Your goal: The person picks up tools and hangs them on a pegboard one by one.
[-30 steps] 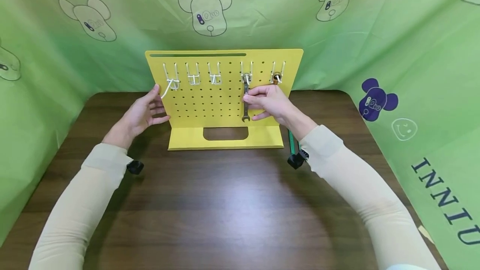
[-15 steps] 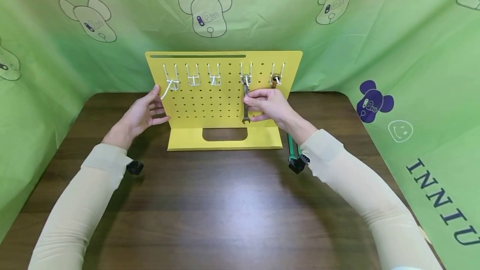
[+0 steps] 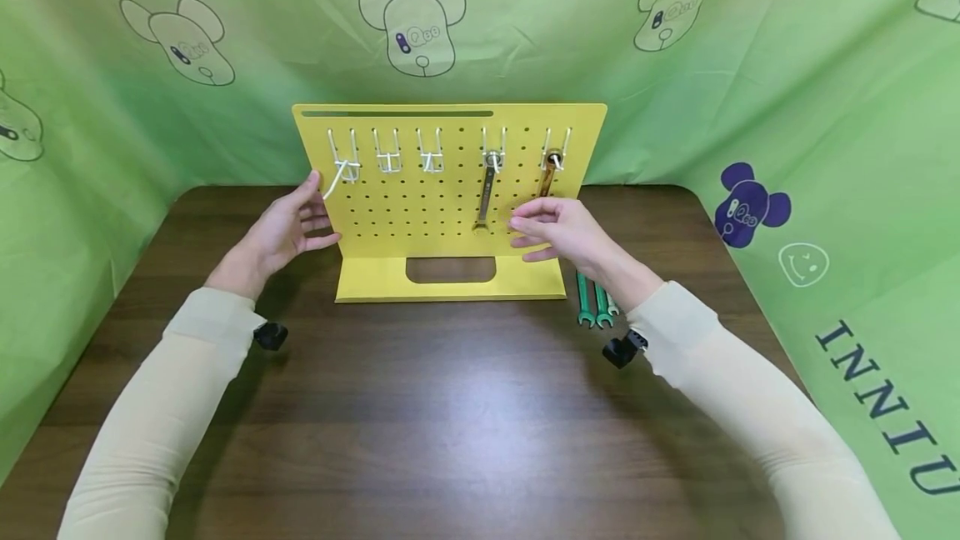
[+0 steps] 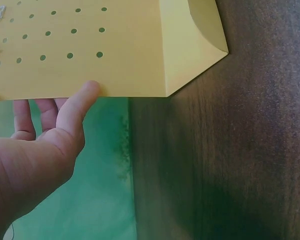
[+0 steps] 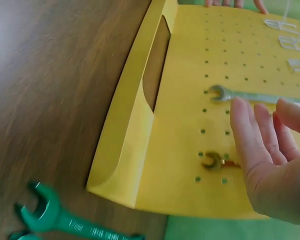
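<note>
Green printed cloth [image 3: 525,48] rises behind and to both sides of the two grips, its outer bear-head prints cut off by the head view's edges. The brown wood-grain surface [image 3: 420,440] spreads below them, a pale glare on it nearer the person. Cream sleeves [image 3: 157,407] cover the forearms and run out of frame at the bottom. Between the grips stands a yellow pegboard [image 3: 375,244]. The left grip [image 3: 281,227] holds its left edge, one digit on the front face and other fingers partly hidden behind it. The right grip [image 3: 566,232] is loosely open, its fingers bent a little, in front of the board.

Just left of the right grip's fingertips, and apart from them in the head view, a dark metal wrench [image 3: 486,194] hangs slanted from a hook. Directly above that grip hangs a copper-brown wrench [image 3: 547,182], its lower part hidden by the hand; the right wrist view shows its open end. Below the right grip, green wrenches [image 3: 584,307] lie on the surface, their upper ends hidden. White wire hooks [image 3: 348,169] sit right of the left grip, blurred in the right wrist view.
</note>
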Demonstrator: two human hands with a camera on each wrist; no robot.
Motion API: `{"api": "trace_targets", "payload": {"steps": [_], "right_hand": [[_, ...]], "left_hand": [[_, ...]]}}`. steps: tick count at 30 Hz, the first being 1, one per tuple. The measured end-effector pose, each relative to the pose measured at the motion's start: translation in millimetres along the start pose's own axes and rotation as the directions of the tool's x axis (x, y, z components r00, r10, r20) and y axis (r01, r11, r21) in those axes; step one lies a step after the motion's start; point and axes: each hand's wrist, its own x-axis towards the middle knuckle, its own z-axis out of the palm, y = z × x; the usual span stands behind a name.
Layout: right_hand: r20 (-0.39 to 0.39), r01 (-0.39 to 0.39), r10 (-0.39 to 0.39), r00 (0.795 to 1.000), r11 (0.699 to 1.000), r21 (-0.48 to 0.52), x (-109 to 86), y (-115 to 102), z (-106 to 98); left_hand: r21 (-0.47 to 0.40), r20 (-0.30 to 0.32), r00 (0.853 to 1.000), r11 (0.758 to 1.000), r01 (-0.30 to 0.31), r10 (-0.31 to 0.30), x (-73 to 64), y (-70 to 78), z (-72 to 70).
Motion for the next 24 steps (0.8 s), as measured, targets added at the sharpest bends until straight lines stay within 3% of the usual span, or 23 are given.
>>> {"api": "trace_targets", "payload": {"steps": [9,17,24], "right_hand": [[-0.042,-0.007,0.006,0.999,1.0,-0.026,-25.1,19.7,-49.3],[-0.101,-0.135,0.123,0.987,0.984,-0.113,-34.3,55.4,-106.0],[-0.074,-0.249,0.239,0.968,0.945,-0.21,-27.0,96.1,-132.6]], "left_hand": [[0.002,-0.001,1.0,1.0,0.002,-0.002,-1.5,0.0,-0.3],[0.009,0.011,1.0,1.0,-0.004,0.004,-0.4,-0.1,0.4],[0.042,-0.02,1.0,0.999,-0.022,0.023,1.9,-2.3,0.3]]}}
